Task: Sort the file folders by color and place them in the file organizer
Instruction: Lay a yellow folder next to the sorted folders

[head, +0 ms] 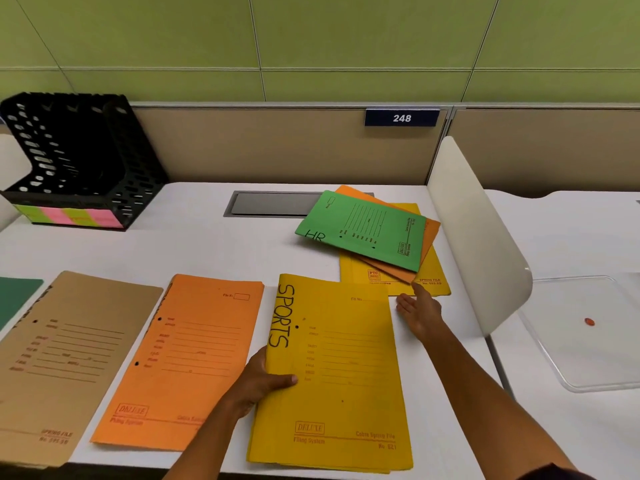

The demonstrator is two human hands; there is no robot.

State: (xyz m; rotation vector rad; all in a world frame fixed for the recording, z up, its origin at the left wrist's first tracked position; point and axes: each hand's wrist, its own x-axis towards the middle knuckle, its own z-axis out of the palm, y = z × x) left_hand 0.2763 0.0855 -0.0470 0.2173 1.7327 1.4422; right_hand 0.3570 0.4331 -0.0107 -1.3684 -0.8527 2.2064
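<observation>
— Near the desk's front edge we have our left hand (258,382) gripping the spine side of the yellow stack (332,375), thumb on top. Our right hand (420,315) is open, fingers straight, reaching the unsorted pile (377,237) just beyond.

— What could go wrong?

— We judge the green folder (362,228) and the orange one under it could slide off if we drag the bottom yellow out; they lie fanned and loose.

— Anything else around?

— Sorted stacks of orange (187,358), brown (69,358) and dark green (15,296) lie left. The file organizer (79,161) stands far left, well apart. A white divider (478,237) crowds the pile's right side.
</observation>
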